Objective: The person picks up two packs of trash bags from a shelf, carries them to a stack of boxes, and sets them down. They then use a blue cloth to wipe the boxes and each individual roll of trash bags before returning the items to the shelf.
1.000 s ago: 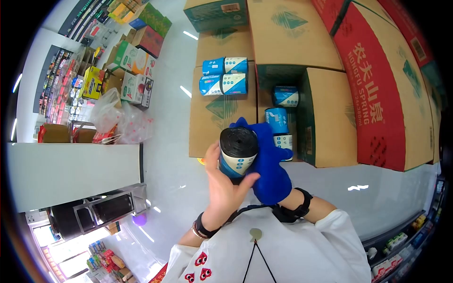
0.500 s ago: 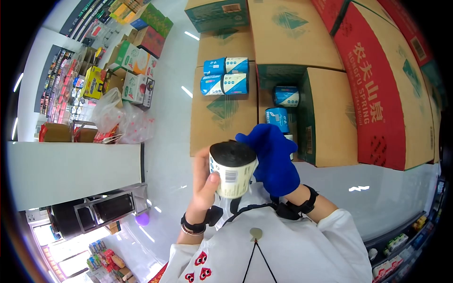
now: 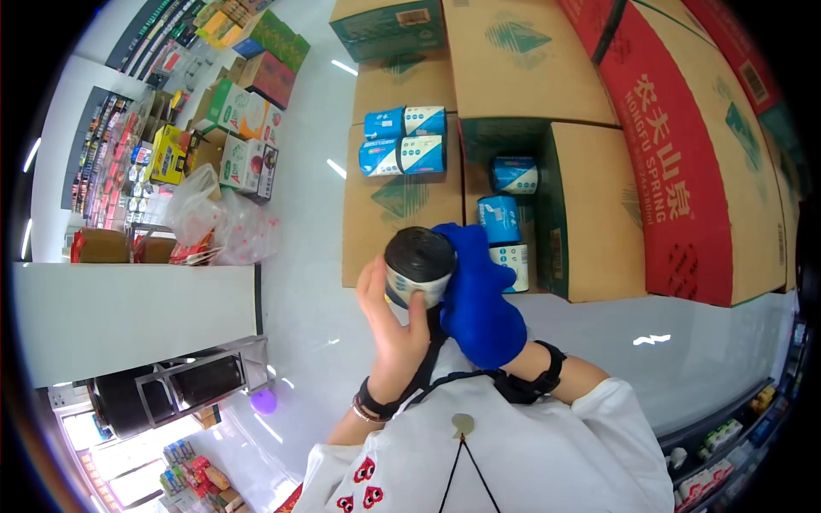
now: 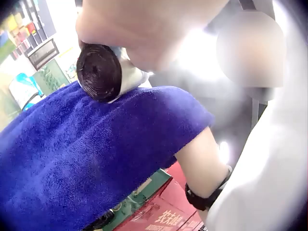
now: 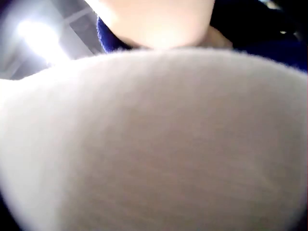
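Note:
A black roll with a white and blue paper band (image 3: 409, 286) is gripped in my left hand (image 3: 393, 340), fingers on its far side and thumb across the band. Fuzzy blue cloth (image 3: 483, 312) covers my right hand, hiding its fingers, and lies against the roll's right side. The left wrist view has the roll's black coiled end (image 4: 98, 72) above the blue cloth (image 4: 86, 149), with my left hand (image 4: 139, 29) over it. Pale, blurred fabric (image 5: 154, 134) fills most of the right wrist view.
Several blue and white rolls (image 3: 402, 154) lie on a cardboard carton (image 3: 363, 231). More rolls (image 3: 499, 218) sit in an open carton to its right. A red-banded carton (image 3: 667, 171) stands further right, and a white counter (image 3: 137, 316) at left.
Since half a second ago, the roll has risen and turned, its barcode no longer facing the head camera. The blue-covered hand has moved left against the roll's side.

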Tool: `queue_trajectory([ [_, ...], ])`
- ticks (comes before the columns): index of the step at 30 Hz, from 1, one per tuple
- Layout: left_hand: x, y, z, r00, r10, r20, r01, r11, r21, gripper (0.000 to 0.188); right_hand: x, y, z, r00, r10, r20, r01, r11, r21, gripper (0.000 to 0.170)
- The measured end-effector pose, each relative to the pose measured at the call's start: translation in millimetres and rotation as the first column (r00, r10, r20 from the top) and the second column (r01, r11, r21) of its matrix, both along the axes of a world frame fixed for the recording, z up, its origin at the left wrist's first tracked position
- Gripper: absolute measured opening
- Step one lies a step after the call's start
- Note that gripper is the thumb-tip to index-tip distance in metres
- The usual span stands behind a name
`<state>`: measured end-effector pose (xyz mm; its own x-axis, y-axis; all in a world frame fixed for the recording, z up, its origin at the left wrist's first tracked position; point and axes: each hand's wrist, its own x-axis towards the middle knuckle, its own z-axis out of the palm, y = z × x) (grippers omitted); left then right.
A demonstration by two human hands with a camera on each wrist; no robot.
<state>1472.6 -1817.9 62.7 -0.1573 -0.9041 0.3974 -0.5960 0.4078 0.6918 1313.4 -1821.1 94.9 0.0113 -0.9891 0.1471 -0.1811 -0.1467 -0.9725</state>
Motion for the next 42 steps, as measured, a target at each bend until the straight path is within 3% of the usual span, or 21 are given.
queue_trajectory([
  [2,-3.8,0.9,4.3,0.997,0.064,0.037,-0.064,0.998,0.000,0.087,5.5,-2.2,18.2,0.997,-0.009,-0.071,0.009,1.000,0.000,0.065],
  [5,-9.6,-1.7,18.6,0.999,-0.025,-0.028,0.027,0.997,0.074,0.099,6.7,22.0,-54.8,0.986,0.135,-0.100,-0.128,0.989,0.081,0.061],
  [7,-11.8,-5.8,14.0,0.968,0.038,-0.250,0.013,0.980,0.199,0.108,9.2,17.3,-65.8,0.987,0.100,-0.124,-0.101,0.995,0.004,0.063],
  [9,-13.6,-10.7,20.6,0.979,0.096,-0.180,-0.059,0.978,0.200,0.099,3.3,10.7,-55.2,0.987,0.057,-0.149,-0.068,0.995,-0.071,0.065],
  [11,-2.0,-17.3,4.3,0.881,0.177,-0.439,-0.042,0.953,0.300,0.083,-9.8,5.1,-27.2,0.958,0.192,-0.215,-0.125,0.949,0.290,0.073],
  [12,4.2,-16.9,3.8,0.830,0.162,-0.535,0.041,0.937,0.346,0.065,-8.6,7.9,-32.9,0.958,0.111,-0.264,-0.065,0.982,0.178,0.078],
  [15,7.0,-10.9,10.2,0.874,-0.003,-0.486,0.256,0.852,0.456,0.068,-12.7,-6.9,-11.3,0.977,0.111,-0.184,-0.115,0.993,-0.012,0.067],
  [16,-2.9,-12.4,11.4,0.930,-0.099,-0.355,0.201,0.943,0.264,0.070,-9.5,-2.0,-18.7,0.977,0.113,-0.182,-0.116,0.993,-0.011,0.067],
  [19,1.8,-7.2,6.1,0.984,-0.137,-0.113,0.159,0.963,0.218,0.073,-2.5,6.9,-34.0,0.991,-0.028,-0.134,0.036,0.998,0.056,0.048],
  [21,2.6,-8.8,6.3,0.974,-0.156,-0.163,0.193,0.951,0.241,0.068,-3.6,-3.6,-16.0,0.967,-0.031,0.252,0.028,1.000,0.013,0.035],
  [24,12.0,-13.0,3.1,0.707,-0.176,-0.685,0.532,0.771,0.351,0.069,-18.8,-1.7,-53.0,0.973,0.128,0.190,-0.136,0.990,0.029,0.046],
  [28,21.8,-14.9,7.2,0.568,-0.080,-0.819,0.610,0.709,0.353,0.056,-25.7,-6.0,-38.3,0.981,0.129,0.143,-0.165,0.948,0.271,0.048],
  [29,18.4,-16.2,6.9,0.569,-0.081,-0.818,0.610,0.709,0.354,0.056,-23.2,-5.6,-28.6,0.992,0.100,0.078,-0.110,0.984,0.143,0.049],
  [31,8.6,-19.6,5.7,0.902,0.027,-0.432,0.136,0.929,0.344,0.041,-15.5,-7.6,-23.0,0.998,0.061,0.019,-0.061,0.998,0.007,0.051],
  [32,10.9,-19.4,-2.5,0.931,0.108,-0.349,0.020,0.938,0.345,0.035,-11.0,-9.4,-23.1,0.999,0.023,-0.042,-0.024,1.000,-0.007,0.042],
  [33,15.9,-18.0,-7.7,0.932,0.106,-0.348,0.022,0.938,0.346,0.035,-8.9,-10.3,-24.5,0.995,-0.018,-0.102,0.016,1.000,-0.022,0.034],
  [34,22.2,-16.5,-11.7,0.968,0.034,-0.250,0.054,0.940,0.338,0.036,-12.5,-8.3,-33.2,0.984,0.018,-0.180,-0.026,0.999,-0.043,0.060],
  [36,19.8,-17.5,1.4,0.982,-0.138,-0.127,0.173,0.931,0.322,0.045,-5.3,0.4,-47.9,0.982,-0.047,-0.181,0.048,0.999,0.005,0.061],
  [40,-17.4,4.9,19.7,0.997,-0.071,-0.002,0.069,0.956,0.285,0.072,-6.7,-4.9,-28.9,0.985,-0.074,-0.158,0.080,0.996,0.032,0.053],
  [41,-14.2,5.9,15.5,0.997,-0.072,-0.002,0.070,0.957,0.283,0.072,-7.5,-7.0,-25.0,0.989,-0.069,-0.130,0.075,0.996,0.040,0.045],
  [42,-9.4,6.2,12.0,0.961,-0.044,-0.274,0.157,0.900,0.406,0.074,-7.4,-9.5,-35.5,0.989,-0.071,-0.130,0.077,0.996,0.039,0.045],
])
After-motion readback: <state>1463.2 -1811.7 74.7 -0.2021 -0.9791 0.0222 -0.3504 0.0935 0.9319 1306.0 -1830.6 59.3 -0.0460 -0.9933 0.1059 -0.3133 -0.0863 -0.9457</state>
